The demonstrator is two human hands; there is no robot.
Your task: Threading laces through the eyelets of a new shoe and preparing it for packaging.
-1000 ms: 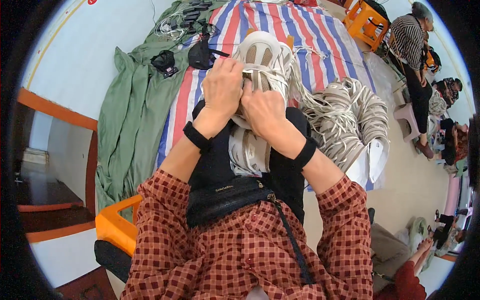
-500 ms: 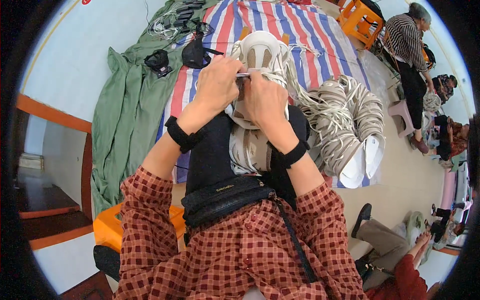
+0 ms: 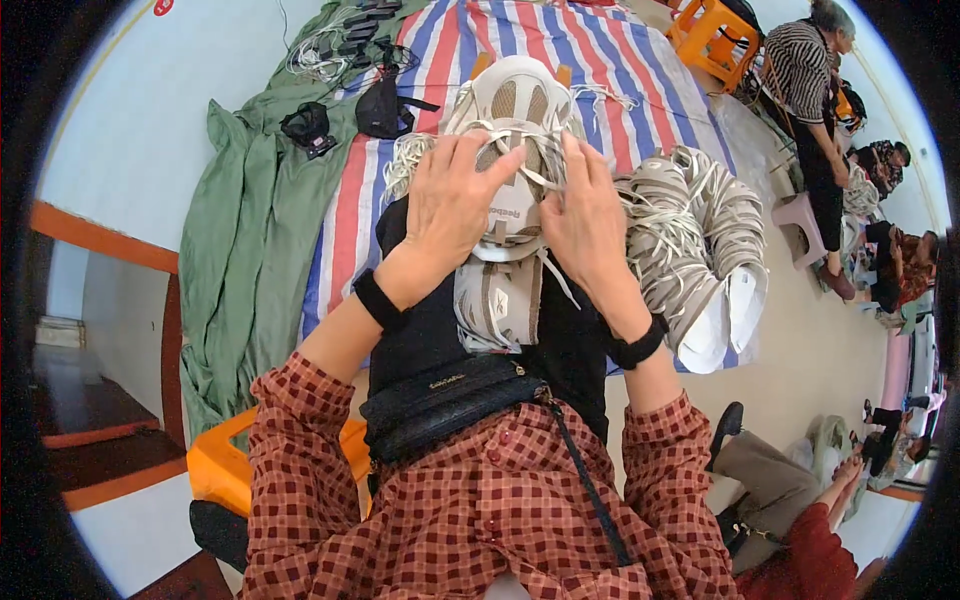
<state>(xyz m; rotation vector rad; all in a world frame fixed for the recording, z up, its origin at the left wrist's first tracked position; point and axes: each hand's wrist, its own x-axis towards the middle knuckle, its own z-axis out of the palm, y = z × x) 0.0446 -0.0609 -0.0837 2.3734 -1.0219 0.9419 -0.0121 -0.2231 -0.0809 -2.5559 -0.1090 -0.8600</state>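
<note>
In front of me, over my lap, lies a white and beige shoe upper (image 3: 520,95) with its toe pointing away. A white shoelace (image 3: 525,135) crosses its tongue in loose loops, and one end hangs down between my hands. My left hand (image 3: 448,200) rests at the upper's left side, thumb spread from its stretched fingers. Along the right side lies my right hand (image 3: 585,215), fingers extended and loosely apart; some fingertips are hidden by the upper and laces. Below, on my lap, another beige and white upper (image 3: 497,305) shows.
Rows of nested, laced uppers (image 3: 690,260) lie on the striped sheet (image 3: 440,60) at right. A green cloth (image 3: 240,260) spreads at left, with a black pouch (image 3: 385,105) nearby. An orange stool (image 3: 715,40) and a seated person (image 3: 805,90) are at far right.
My hands were together, pinching the lace over the upper. They have moved apart to its two sides and let the lace go; it now lies looped across the tongue.
</note>
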